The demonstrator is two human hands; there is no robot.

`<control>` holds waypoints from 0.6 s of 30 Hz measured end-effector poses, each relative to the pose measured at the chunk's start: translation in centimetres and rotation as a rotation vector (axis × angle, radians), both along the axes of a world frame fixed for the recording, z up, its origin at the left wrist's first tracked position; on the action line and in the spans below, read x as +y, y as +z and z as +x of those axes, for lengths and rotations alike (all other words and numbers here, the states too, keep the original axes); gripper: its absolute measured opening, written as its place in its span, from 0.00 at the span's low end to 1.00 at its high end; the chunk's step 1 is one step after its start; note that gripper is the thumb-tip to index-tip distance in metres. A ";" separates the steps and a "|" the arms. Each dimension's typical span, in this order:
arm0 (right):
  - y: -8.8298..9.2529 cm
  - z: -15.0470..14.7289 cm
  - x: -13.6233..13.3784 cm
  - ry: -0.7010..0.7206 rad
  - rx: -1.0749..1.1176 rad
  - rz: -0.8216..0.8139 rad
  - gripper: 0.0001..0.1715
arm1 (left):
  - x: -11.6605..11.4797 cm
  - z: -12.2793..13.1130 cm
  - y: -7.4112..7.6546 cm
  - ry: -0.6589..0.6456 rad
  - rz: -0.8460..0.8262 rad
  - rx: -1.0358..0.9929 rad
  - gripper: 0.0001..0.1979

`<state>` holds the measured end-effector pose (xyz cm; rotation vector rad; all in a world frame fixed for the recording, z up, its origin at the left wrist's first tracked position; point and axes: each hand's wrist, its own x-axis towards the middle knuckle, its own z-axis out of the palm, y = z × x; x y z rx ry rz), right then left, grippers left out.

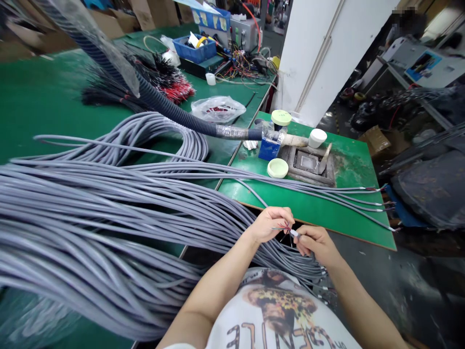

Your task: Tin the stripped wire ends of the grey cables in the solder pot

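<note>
My left hand [271, 225] and my right hand [316, 245] meet in front of my chest, pinching the end of a grey multi-core cable. Thin red and dark cores [281, 229] fan out from it, and a small white sleeve or tube [294, 233] sits on the cable end between my fingers. Its exact form is partly hidden by my fingers. A huge bundle of grey sheathed cables [90, 218] lies to my left and runs under my forearms. Several other cable ends [381, 203] with stripped cores rest on a green work mat [308, 206].
A metal solder pot [307, 162] set in the green board has a scraper, white tub and pale green lids nearby. A black corrugated hose [181, 109] crosses overhead. Red-and-black wire bundles, a plastic bag, a blue bin and a white pillar stand beyond.
</note>
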<state>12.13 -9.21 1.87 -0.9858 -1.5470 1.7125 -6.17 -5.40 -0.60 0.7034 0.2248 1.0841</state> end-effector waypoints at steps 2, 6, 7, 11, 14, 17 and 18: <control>0.0 0.0 0.1 -0.003 0.012 -0.017 0.11 | 0.2 -0.3 -0.1 -0.013 0.031 0.015 0.14; 0.0 -0.1 0.2 -0.009 0.046 -0.053 0.11 | 0.3 -0.4 -0.1 -0.007 0.054 -0.005 0.12; -0.1 -0.1 0.3 -0.011 0.051 -0.058 0.11 | 0.3 -0.3 -0.1 0.001 0.046 -0.019 0.12; -0.3 0.2 0.5 -0.015 0.023 -0.035 0.11 | 0.2 0.3 0.0 0.041 -0.022 -0.066 0.12; 0.2 0.1 0.7 -0.019 -0.053 -0.008 0.11 | -0.1 0.6 -0.1 0.077 -0.112 -0.093 0.14; 1.3 -0.5 0.6 -0.086 -0.141 0.052 0.08 | -0.3 0.9 -0.1 0.097 -0.211 -0.091 0.14; 1.6 -0.9 0.6 -0.125 -0.168 0.093 0.09 | -0.4 1.1 -0.1 0.097 -0.243 -0.072 0.14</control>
